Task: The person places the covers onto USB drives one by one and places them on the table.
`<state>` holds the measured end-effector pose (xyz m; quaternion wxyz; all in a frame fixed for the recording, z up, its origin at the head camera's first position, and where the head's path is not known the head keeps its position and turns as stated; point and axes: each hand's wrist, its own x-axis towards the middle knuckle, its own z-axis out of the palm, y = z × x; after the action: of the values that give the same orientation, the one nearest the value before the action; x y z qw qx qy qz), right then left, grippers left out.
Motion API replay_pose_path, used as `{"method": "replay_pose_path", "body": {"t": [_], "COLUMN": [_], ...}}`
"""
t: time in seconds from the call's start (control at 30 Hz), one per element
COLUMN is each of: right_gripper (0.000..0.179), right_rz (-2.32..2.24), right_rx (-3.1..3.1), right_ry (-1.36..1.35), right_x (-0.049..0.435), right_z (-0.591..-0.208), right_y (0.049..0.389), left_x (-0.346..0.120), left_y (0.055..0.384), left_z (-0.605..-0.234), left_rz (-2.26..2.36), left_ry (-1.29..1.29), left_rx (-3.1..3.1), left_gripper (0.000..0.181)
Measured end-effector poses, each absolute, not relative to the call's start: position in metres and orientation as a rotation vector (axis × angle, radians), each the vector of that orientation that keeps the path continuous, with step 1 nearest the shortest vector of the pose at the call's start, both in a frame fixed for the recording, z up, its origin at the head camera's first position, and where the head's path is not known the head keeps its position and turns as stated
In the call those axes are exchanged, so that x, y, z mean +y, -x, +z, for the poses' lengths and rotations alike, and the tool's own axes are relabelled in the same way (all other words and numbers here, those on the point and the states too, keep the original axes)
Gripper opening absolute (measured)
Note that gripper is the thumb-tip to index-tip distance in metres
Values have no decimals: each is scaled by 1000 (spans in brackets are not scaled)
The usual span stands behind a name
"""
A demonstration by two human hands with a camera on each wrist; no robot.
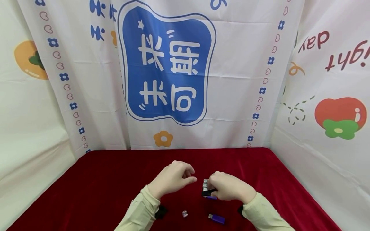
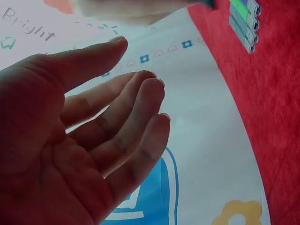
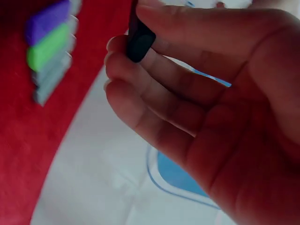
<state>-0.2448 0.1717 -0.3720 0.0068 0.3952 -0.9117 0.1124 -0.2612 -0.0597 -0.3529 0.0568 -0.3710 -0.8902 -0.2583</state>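
Between thumb and fingers, my right hand (image 1: 229,186) pinches a black stick (image 3: 140,43), which looks like a USB flash drive; its far end is out of the right wrist view. Beside and below this hand lies a row of flash drives, with a purple one (image 3: 49,21), a green one (image 3: 49,47) and a grey one (image 3: 54,77). Over the cloth to the left, my left hand (image 1: 173,178) holds nothing, its fingers loosely bent. Closer to me lie another purple flash drive (image 1: 217,219), metal plug bare, and a small clear piece (image 1: 185,213), perhaps a cap.
Dark red cloth (image 1: 115,179) covers the table. White printed curtains (image 1: 237,80) hang behind it and along both sides. Dark items, only partly visible, are at both wrists.
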Motion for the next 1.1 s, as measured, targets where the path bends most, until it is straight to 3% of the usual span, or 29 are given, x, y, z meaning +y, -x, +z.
{"method": "replay_pose_path", "body": {"t": [0.6,1.1], "right_gripper": [25,31], "right_rz": [223,146], "right_rx": [-2854,-2981], "right_ry": [-1189,-1013], "right_x": [158,164], "right_z": [-401,-377], "right_y": [247,230], "left_x": [-62,-62], "left_y": [261,258], "left_z": [-354,-353], "left_rz": [-804,-811], "left_ry": [1136,1159], "left_rx": [-2764,-2787], "left_gripper": [12,9]}}
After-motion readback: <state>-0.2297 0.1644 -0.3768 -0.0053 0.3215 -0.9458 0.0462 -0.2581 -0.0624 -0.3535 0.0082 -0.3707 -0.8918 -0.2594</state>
